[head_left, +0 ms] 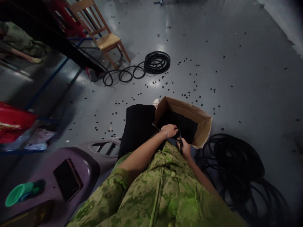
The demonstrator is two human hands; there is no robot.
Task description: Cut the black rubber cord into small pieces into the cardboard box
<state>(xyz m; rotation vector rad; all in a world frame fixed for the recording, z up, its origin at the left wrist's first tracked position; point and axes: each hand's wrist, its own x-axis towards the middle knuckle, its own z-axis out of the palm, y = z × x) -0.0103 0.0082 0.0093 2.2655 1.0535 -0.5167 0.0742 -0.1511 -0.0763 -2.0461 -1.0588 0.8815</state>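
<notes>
My left hand, with a bracelet at its wrist, is held over the near side of a cardboard box. Its fingers are pinched together at something dark and small that I cannot make out. Close on its right, my right hand is closed around dark scissors, whose blades point away from me beside the left fingertips. Many small black pieces cover the bottom of the open box, which sits tilted at my lap.
A coil of black hose lies on the floor ahead, and another black coil at right. Small black bits are scattered around. At left are a purple stool bearing a phone and green cup, a wooden chair, and another person.
</notes>
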